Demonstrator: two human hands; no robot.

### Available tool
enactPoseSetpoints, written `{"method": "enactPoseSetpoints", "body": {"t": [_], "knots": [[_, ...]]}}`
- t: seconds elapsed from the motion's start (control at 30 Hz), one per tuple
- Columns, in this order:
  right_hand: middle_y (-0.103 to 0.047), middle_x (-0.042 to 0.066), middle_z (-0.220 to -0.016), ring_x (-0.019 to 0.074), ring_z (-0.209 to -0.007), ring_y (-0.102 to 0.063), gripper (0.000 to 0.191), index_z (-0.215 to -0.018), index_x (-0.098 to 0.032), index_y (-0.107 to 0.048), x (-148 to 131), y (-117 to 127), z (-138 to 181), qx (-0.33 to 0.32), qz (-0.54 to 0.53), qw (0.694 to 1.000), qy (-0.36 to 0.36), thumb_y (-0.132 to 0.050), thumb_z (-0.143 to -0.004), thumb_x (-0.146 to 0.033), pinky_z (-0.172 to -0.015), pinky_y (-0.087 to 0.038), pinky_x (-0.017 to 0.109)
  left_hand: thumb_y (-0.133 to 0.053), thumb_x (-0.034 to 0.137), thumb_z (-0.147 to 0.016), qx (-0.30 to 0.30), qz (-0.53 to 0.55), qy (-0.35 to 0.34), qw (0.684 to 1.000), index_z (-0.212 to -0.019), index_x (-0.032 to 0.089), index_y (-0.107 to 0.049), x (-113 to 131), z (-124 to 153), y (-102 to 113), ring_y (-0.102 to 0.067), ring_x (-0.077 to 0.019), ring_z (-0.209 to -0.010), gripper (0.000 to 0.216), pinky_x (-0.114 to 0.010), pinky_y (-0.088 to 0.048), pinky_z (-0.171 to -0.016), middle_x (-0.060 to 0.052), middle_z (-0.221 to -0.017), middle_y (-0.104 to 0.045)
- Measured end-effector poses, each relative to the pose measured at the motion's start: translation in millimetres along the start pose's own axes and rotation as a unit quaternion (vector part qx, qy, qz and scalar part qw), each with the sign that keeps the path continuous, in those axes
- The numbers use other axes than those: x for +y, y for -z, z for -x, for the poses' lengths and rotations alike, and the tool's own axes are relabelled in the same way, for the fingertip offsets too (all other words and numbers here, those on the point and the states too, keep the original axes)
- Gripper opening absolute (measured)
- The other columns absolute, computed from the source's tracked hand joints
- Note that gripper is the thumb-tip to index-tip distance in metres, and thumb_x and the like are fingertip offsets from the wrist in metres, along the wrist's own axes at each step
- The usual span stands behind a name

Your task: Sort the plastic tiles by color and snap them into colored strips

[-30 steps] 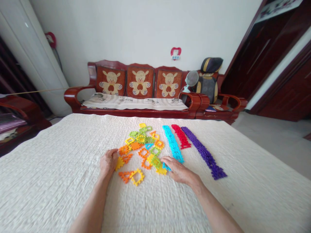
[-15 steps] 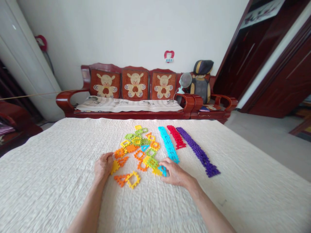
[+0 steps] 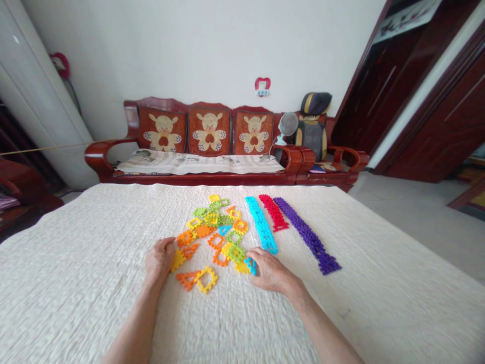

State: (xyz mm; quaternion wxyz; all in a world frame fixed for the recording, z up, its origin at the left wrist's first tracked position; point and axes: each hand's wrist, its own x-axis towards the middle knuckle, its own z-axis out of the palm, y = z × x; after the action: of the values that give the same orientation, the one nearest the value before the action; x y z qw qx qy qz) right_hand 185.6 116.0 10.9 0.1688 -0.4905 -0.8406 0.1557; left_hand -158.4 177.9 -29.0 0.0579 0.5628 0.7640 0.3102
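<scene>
Interlocking plastic building pieces in orange, yellow and green, such as the green piece point(image 3: 237, 253), lie in a loose heap. My right hand point(image 3: 271, 270) curls its thumb and fingers around a blue triangular piece point(image 3: 250, 265) at the heap's right edge. At the left edge, my left hand point(image 3: 161, 258) rests with curled fingers against a yellow piece point(image 3: 178, 260); whether it grips anything is hidden. Nearer to me lie an orange triangular piece point(image 3: 186, 280) and a yellow frame piece point(image 3: 206, 279).
Right of the heap lie a blue strip point(image 3: 262, 225), a red strip point(image 3: 273, 213) and a long purple strip point(image 3: 306, 235) of pieces. They rest on a table with a cream quilted cover point(image 3: 94, 268). Behind stands a wooden sofa point(image 3: 204, 179) with a small fan point(image 3: 288, 124).
The view has shifted very slightly. Both hands stay in nearly the same spots, and the pieces lie as before.
</scene>
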Motion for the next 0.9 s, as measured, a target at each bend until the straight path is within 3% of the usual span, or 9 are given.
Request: {"method": "enactPoseSetpoints", "body": {"t": [0.17,0.33,0.5,0.9], "knots": [[-0.059,0.007,-0.106,0.0226,-0.103,-0.051,0.046,-0.110,-0.020,-0.057,-4.2,1.0,5.2,0.094,0.042,0.994,-0.028,-0.065,-0.065,-0.028,-0.093,-0.038,0.035,-0.040,0.026,-0.081,-0.005,-0.001,0.003,1.000,-0.095,0.021,-0.071,-0.5,-0.5,-0.1,-0.063,-0.0222,-0.090,0.034,-0.033,-0.049,-0.080,-0.006,-0.105,-0.069],[-0.055,0.011,-0.107,0.0254,-0.100,-0.052,0.047,-0.112,-0.017,-0.054,24.6,2.0,8.8,0.232,0.080,0.959,-0.141,-0.063,-0.069,-0.033,-0.090,-0.040,0.038,-0.039,0.026,-0.082,-0.009,-0.006,0.006,1.000,-0.096,0.021,-0.071,-0.1,-0.5,0.2,-0.063,-0.0227,-0.090,0.035,-0.033,-0.049,-0.081,-0.006,-0.105,-0.069],[-0.053,0.011,-0.109,0.0257,-0.098,-0.052,0.047,-0.110,-0.017,-0.054,43.8,-3.6,15.0,0.237,0.105,0.951,-0.170,-0.064,-0.067,-0.034,-0.088,-0.040,0.037,-0.040,0.026,-0.082,-0.008,-0.005,0.009,1.000,-0.096,0.021,-0.071,1.1,-0.3,0.9,-0.063,-0.0217,-0.090,0.034,-0.032,-0.049,-0.081,-0.005,-0.103,-0.069],[-0.055,0.009,-0.102,0.0243,-0.093,-0.053,0.045,-0.106,-0.018,-0.055,38.1,-3.2,16.4,0.226,0.130,0.944,-0.204,-0.066,-0.067,-0.039,-0.082,-0.039,0.037,-0.039,0.025,-0.082,-0.011,-0.001,0.000,1.000,-0.098,0.020,-0.070,-3.0,-1.1,-3.1,-0.064,-0.0214,-0.090,0.035,-0.031,-0.049,-0.080,-0.006,-0.103,-0.069]]}}
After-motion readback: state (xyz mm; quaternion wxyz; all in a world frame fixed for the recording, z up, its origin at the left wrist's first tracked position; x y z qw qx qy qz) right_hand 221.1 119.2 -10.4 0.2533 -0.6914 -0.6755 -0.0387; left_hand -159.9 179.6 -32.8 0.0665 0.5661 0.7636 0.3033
